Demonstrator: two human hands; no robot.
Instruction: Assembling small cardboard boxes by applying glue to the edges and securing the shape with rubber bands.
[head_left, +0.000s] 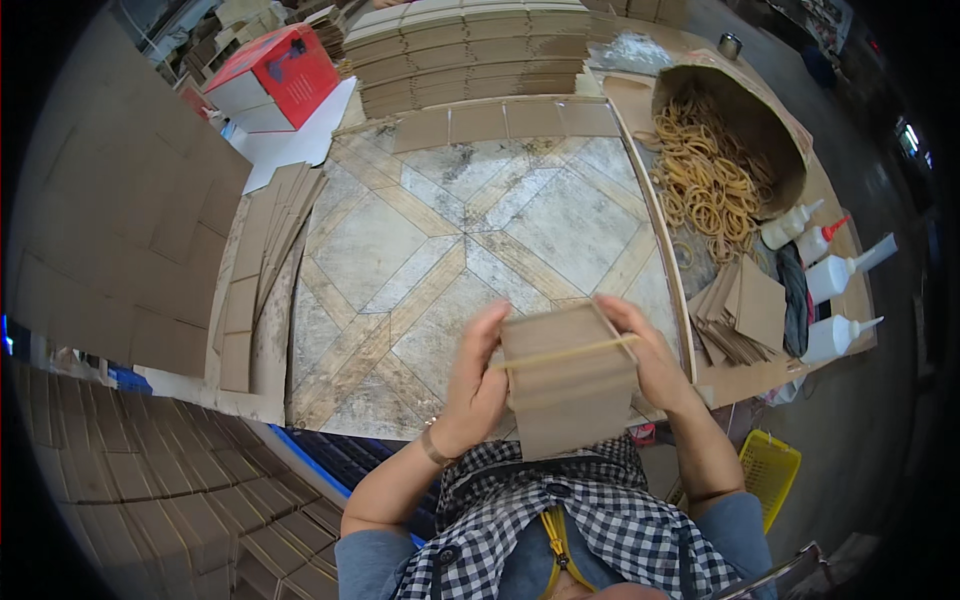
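Observation:
Between my two hands, above the near edge of the patterned work board [420,260], is a grey-brown cardboard piece [575,405], apparently a small box or folded stack. A yellow rubber band [570,352] crosses it, smeared by motion. My left hand [480,375] grips its left side, thumb toward the front. On the opposite side my right hand [645,355] closes round the edge, fingers at the top corner. Whether the piece is hollow cannot be seen from here.
Loose rubber bands [705,165] spill from a sack at right. Squeeze bottles [830,280] and a fan of cardboard pieces [740,310] lie nearby. Stacked cardboard [465,60] stands at the back, beside a red-white box [275,80]. Cardboard strips [262,270] lie left; banded bundles [150,480] are lower left.

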